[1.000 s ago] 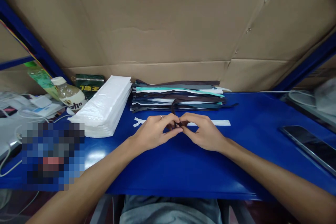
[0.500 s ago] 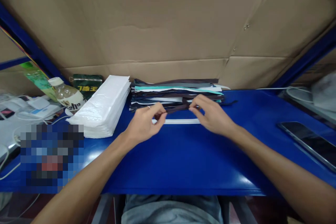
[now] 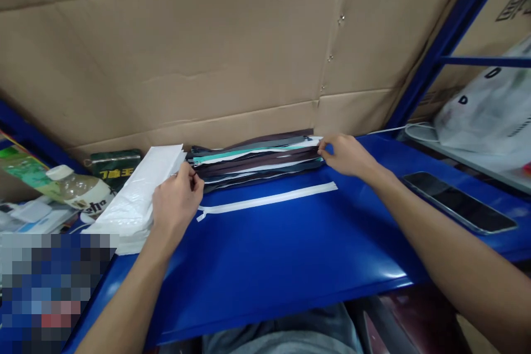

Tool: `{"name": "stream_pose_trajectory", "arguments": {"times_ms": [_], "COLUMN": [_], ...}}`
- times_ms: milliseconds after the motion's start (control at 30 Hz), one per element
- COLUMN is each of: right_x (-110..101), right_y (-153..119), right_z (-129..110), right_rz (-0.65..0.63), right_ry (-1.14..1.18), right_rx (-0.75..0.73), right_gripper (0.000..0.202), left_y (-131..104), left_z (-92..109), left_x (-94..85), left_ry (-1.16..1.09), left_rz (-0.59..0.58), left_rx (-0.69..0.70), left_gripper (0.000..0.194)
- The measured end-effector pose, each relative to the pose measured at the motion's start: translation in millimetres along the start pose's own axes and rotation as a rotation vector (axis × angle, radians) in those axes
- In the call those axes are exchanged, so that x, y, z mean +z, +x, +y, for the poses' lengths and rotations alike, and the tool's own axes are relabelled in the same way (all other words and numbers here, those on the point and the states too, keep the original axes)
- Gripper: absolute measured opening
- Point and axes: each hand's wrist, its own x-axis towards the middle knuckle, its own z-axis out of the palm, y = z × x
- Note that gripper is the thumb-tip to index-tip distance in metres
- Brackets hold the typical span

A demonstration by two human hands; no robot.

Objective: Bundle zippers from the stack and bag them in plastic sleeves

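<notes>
A pile of zipper strips (image 3: 257, 161) in black, grey, teal, white and dark brown lies along the back of the blue table. My left hand (image 3: 178, 196) is closed at the pile's left end, pinching the end of a dark brown strip. At the right end, my right hand (image 3: 346, 156) pinches the other end of the dark brown strip, which stretches straight over the pile. In front of the pile lies a single white zipper (image 3: 269, 199), with its pull at the left.
White padded envelopes (image 3: 143, 193) are stacked left of the pile, beside a bottle (image 3: 83, 191) and a dark green packet (image 3: 116, 163). A phone (image 3: 459, 202) lies on the table (image 3: 265, 271) at right. Cardboard stands behind.
My hands have moved apart, and the dark brown strip, bunched between them before, is now stretched along the pile. The white zipper is now fully visible. The view has turned right.
</notes>
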Motion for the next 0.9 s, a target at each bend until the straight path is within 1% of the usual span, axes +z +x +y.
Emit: {"name": "stream_pose_trajectory", "arguments": {"times_ms": [67, 133, 200, 233, 267, 333, 400, 433, 500, 567, 667, 767, 900], "right_x": [-2, -3, -3, -1, 2, 9, 18, 21, 27, 30, 33, 34, 34], "right_y": [-1, -4, -8, -11, -15, -24, -36, -42, -54, -62, -68, -69, -69], "right_z": [-8, -18, -33, -42, -53, -76, -100, -112, -132, -147, -156, -158, -159], "right_rz": [-0.007, -0.002, -0.011, -0.032, -0.06, -0.122, -0.169, -0.187, -0.216, -0.234, -0.232, -0.215, -0.216], "right_ry": [-0.004, 0.063, 0.184, 0.254, 0.332, 0.491, 0.624, 0.674, 0.737, 0.765, 0.767, 0.77, 0.764], "right_rx": [0.024, 0.031, 0.007, -0.01, -0.028, -0.067, -0.099, -0.111, -0.13, -0.146, -0.165, -0.181, -0.227], "right_gripper": [0.014, 0.014, 0.014, 0.014, 0.014, 0.014, 0.013, 0.012, 0.009, 0.007, 0.007, 0.01, 0.012], "left_y": [0, -1, -4, -6, -9, -18, -27, -32, -40, -44, -45, -44, -43], "left_z": [1, 6, 13, 18, 23, 34, 44, 48, 55, 60, 62, 61, 63], "left_x": [-0.1, -1.0, -2.4, -2.8, -2.9, -1.2, 2.8, 5.5, 11.1, 16.2, 21.7, 24.2, 22.9], "left_ry": [0.0, -0.022, -0.084, -0.142, -0.214, -0.37, -0.47, -0.488, -0.469, -0.407, -0.31, -0.26, -0.239], "left_rz": [0.039, 0.143, 0.249, 0.276, 0.28, 0.227, 0.122, 0.069, -0.011, -0.051, -0.061, -0.048, -0.028], "left_rx": [0.024, 0.096, 0.215, 0.28, 0.343, 0.45, 0.525, 0.548, 0.585, 0.618, 0.645, 0.641, 0.651], "left_gripper": [0.02, 0.028, 0.036, 0.036, 0.033, 0.023, 0.014, 0.013, 0.017, 0.022, 0.024, 0.024, 0.021]}}
